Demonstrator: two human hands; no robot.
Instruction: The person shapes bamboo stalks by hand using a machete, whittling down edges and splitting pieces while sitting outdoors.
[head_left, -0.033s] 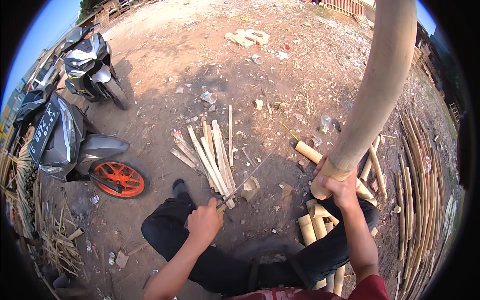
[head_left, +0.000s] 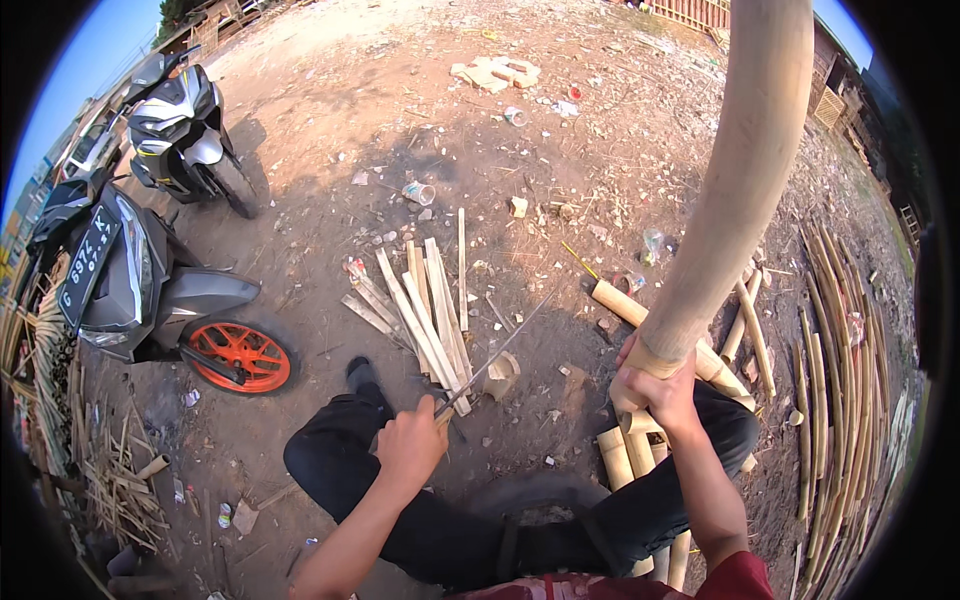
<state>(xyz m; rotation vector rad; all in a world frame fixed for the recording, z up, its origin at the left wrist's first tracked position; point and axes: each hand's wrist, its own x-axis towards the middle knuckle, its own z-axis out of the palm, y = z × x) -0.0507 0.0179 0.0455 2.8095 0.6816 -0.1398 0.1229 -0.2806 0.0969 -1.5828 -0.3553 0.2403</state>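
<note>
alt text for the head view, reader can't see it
A person's right hand holds a thick bamboo pole near its lower end, while the left hand holds a long thin tool. Bamboo strips lie on the dirt ground ahead, with two motorcycles standing to the left.

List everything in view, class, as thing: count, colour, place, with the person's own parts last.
Bamboo pole: one, tan, right of centre
Thin blade: one, grey, centre
Split strips: several, pale, left of centre
Bamboo pieces: several, tan, lower right
Long poles: many, tan, far right
Sticks: many, brown, lower left
Motorbikes: two, grey and black-white, left
Litter: plenty, mixed, ground
Legs: two, black-trousered, lower middle
Left grip: one, bare, holding blade
Right grip: one, bare, holding pole
</note>
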